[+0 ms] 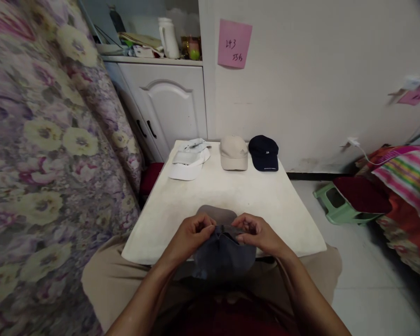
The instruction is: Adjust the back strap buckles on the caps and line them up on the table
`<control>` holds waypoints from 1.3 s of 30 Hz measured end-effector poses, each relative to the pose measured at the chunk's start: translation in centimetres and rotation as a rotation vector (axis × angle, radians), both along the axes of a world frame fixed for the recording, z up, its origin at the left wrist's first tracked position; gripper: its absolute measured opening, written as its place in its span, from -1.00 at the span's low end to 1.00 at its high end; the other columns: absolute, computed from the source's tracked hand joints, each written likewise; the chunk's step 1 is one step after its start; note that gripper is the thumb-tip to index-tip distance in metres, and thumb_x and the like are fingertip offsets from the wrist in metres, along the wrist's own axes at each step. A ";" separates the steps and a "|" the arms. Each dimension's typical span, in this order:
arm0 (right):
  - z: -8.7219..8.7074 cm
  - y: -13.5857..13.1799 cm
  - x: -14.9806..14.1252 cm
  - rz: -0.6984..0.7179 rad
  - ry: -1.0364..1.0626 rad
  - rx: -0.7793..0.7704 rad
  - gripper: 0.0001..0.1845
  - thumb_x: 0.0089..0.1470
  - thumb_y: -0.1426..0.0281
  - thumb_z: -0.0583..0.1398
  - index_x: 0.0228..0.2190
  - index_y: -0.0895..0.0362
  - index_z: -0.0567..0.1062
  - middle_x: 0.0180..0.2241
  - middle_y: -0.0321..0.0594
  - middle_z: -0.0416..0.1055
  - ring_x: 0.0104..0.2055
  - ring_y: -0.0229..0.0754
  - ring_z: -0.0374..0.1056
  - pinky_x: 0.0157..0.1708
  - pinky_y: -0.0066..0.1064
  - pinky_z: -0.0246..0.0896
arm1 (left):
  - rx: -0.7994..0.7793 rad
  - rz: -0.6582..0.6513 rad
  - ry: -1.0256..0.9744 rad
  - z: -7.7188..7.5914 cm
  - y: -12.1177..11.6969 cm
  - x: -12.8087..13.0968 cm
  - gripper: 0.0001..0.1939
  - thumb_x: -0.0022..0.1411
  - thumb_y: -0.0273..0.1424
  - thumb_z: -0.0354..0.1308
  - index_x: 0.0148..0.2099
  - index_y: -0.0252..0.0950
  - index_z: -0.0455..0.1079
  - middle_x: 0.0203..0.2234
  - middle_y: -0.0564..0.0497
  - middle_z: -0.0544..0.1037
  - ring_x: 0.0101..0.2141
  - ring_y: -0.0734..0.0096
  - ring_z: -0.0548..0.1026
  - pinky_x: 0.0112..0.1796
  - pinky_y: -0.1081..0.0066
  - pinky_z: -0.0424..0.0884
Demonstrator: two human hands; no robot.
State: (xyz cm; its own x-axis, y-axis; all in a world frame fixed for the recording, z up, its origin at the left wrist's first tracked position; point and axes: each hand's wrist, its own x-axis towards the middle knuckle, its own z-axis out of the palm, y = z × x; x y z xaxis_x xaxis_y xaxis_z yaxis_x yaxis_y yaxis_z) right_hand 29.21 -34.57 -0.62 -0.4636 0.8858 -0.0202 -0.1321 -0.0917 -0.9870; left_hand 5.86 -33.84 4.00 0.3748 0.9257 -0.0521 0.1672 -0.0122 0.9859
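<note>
A dark grey baseball cap (227,256) is between my two hands at the near edge of the table, its lighter brim (215,213) pointing away from me. My left hand (198,231) pinches the cap's edge on the left side. On the right, my right hand (255,232) grips the same edge, fingers curled. Farther back on the table sit a beige cap (234,153) and a navy cap (264,153) side by side. To their left lie white and pale caps (191,161), partly overlapping.
The cream-covered table (266,200) stands against the wall. A floral curtain (56,163) hangs close on the left, beside a white cabinet (171,102). A green stool (353,200) with a dark red top stands on the floor at right, near a bed (409,186).
</note>
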 end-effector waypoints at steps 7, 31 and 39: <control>0.0 0.7 1.1 0.081 -0.060 -0.019 -0.52 -0.15 0.32 0.42 -0.14 0.09 0.49 -0.27 -0.26 0.47 -0.35 -0.26 0.38 -0.38 -0.46 0.24 | 0.023 -0.035 0.037 -1.1 -0.3 1.1 -0.76 0.21 -0.33 0.12 -0.47 -0.31 0.25 -0.39 0.02 0.44 -0.37 0.42 0.35 -0.34 0.45 0.22; 1.9 -0.5 -2.0 -0.152 -0.341 0.465 -0.78 0.00 0.51 0.29 -0.26 0.04 0.56 -0.31 -0.30 0.45 -0.26 -0.21 0.35 -0.25 -0.36 0.22 | -0.092 -0.056 -0.116 -2.4 -0.1 1.1 -0.83 0.14 -0.33 0.25 -0.41 -0.34 0.44 -0.33 -0.01 0.52 -0.29 0.37 0.42 -0.26 0.43 0.27; 2.0 -0.5 -2.0 -0.075 -0.342 0.394 -0.87 0.03 0.50 0.24 -0.33 0.06 0.51 -0.32 -0.31 0.43 -0.24 -0.19 0.35 -0.21 -0.35 0.22 | -0.031 -0.106 -0.088 -2.5 0.0 1.0 -0.86 0.13 -0.37 0.25 -0.41 -0.33 0.44 -0.42 0.03 0.49 -0.34 0.40 0.39 -0.28 0.43 0.26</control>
State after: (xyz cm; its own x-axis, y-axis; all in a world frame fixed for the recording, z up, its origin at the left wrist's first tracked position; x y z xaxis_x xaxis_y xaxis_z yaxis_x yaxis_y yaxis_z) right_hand 27.23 -35.08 1.33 -0.4241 0.8872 0.1819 0.2121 0.2925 -0.9324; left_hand 6.82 -33.87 1.54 0.4751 0.8789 -0.0427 0.0799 0.0052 0.9968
